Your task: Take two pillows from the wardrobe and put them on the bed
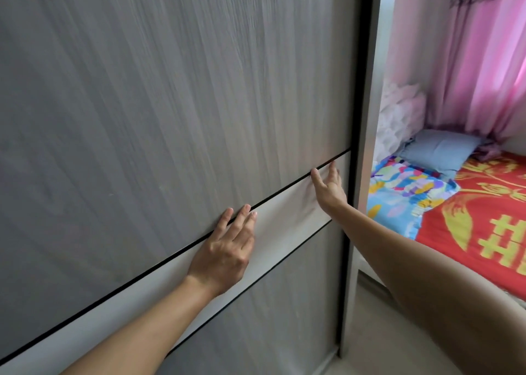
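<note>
1. Against the grey wardrobe door [170,104], the left hand [225,249] lies flat on its pale band [284,218], fingers spread, gripping nothing.
2. Farther right, the right hand [328,186] presses open-palmed near the door's dark edge.
3. Beyond, right: bed [469,226], blue pillow [444,149], pink curtain [469,61].
4. Bare floor [378,340] lies between wardrobe and bed.

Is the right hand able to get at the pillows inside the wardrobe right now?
Probably not: the wardrobe door looks closed, with both the right hand and left hand flat on it. No pillows inside show.

Yellow 囍 character, red bedspread [484,232]
</note>
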Demonstrator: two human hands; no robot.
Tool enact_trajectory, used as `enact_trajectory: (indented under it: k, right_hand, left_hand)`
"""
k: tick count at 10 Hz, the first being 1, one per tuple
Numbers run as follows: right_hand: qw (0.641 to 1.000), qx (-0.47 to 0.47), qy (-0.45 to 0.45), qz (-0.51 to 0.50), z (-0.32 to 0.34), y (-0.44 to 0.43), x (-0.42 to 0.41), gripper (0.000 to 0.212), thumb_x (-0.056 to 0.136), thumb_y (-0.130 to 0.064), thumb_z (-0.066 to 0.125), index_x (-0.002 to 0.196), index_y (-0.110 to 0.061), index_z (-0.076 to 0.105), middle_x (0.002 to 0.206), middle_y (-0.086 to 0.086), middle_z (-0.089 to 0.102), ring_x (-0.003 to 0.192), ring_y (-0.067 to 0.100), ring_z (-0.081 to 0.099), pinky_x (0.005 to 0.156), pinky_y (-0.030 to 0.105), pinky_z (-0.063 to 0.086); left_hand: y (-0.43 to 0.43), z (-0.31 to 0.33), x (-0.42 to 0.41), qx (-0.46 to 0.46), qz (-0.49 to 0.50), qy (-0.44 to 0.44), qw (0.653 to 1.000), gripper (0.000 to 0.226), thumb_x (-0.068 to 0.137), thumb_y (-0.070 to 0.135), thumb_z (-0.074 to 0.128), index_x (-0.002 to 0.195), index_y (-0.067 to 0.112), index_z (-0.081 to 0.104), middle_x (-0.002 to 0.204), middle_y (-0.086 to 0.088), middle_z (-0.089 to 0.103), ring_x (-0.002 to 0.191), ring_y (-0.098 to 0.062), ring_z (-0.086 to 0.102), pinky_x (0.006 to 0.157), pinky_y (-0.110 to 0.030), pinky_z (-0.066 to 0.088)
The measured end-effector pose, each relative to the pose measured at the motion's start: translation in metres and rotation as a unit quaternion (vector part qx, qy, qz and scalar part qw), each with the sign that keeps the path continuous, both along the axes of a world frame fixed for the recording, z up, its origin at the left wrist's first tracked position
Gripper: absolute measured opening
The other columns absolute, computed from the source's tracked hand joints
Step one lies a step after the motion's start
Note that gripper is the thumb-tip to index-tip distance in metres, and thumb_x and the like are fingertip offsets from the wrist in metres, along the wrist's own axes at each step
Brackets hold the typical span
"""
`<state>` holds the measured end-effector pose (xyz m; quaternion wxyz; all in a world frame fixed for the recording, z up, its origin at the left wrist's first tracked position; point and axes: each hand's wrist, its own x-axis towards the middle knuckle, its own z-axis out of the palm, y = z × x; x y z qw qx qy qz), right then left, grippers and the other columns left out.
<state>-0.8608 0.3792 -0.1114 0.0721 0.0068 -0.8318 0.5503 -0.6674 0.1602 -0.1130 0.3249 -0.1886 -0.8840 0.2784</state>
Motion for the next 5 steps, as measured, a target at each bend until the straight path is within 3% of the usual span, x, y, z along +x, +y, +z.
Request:
enact_trajectory:
  k: [1, 2, 3, 4, 5]
  right_hand:
    - [0.999, 0.022, -0.009, 0.035, 0.010, 0.020, -0.003, 0.079, 0.091, -0.056, 0.050, 0.153, -0.025, 0.011, 0.159, 0.003, 0.022, 0.128, 0.024, 0.044, 0.105, 0.038, 0.034]
    - [0.997, 0.055, 0.007, 0.052, 0.030, 0.043, 0.002, 0.064, 0.088, -0.045, 0.062, 0.142, -0.015, 0.043, 0.140, 0.006, 0.053, 0.107, 0.023, 0.059, 0.090, 0.036, 0.046]
    - [0.992, 0.029, 0.123, 0.012, 0.073, 0.064, 0.020, 0.035, 0.087, -0.035, 0.064, 0.114, -0.014, 0.067, 0.100, 0.008, 0.073, 0.095, 0.025, 0.068, 0.083, 0.034, 0.052]
    - [0.961, -0.096, 0.255, 0.041, 0.141, 0.072, 0.065, 0.012, 0.085, -0.028, 0.065, 0.092, -0.019, 0.071, 0.074, 0.000, 0.074, 0.072, 0.018, 0.071, 0.070, 0.039, 0.057]
    - [0.864, -0.212, 0.449, 0.087, 0.211, 0.077, 0.129, 0.008, 0.086, -0.027, 0.066, 0.080, -0.023, 0.070, 0.067, -0.002, 0.074, 0.060, 0.016, 0.071, 0.049, 0.019, 0.049]
  left_hand:
    - [0.003, -0.001, -0.001, 0.007, -0.005, -0.002, 1.000, 0.030, 0.078, 0.014, 0.050, 0.103, 0.006, 0.064, 0.141, -0.016, 0.051, 0.138, -0.034, 0.037, 0.117, -0.052, 0.016]
    - [0.010, 0.007, -0.004, 0.011, -0.020, -0.033, 0.999, 0.024, 0.075, 0.016, 0.054, 0.094, 0.008, 0.067, 0.133, -0.017, 0.058, 0.133, -0.036, 0.044, 0.114, -0.051, 0.023]
    - [0.020, 0.025, -0.010, 0.022, -0.034, -0.062, 0.997, 0.015, 0.073, 0.020, 0.058, 0.084, 0.013, 0.066, 0.117, -0.013, 0.066, 0.123, -0.032, 0.054, 0.109, -0.046, 0.036]
    - [0.032, 0.051, -0.017, 0.039, -0.062, -0.085, 0.994, 0.007, 0.071, 0.021, 0.057, 0.074, 0.015, 0.060, 0.089, -0.007, 0.067, 0.094, -0.028, 0.064, 0.084, -0.039, 0.047]
    - [0.041, 0.070, -0.022, 0.043, -0.077, -0.092, 0.992, 0.006, 0.070, 0.020, 0.053, 0.068, 0.016, 0.057, 0.076, -0.004, 0.064, 0.070, -0.026, 0.060, 0.061, -0.034, 0.048]
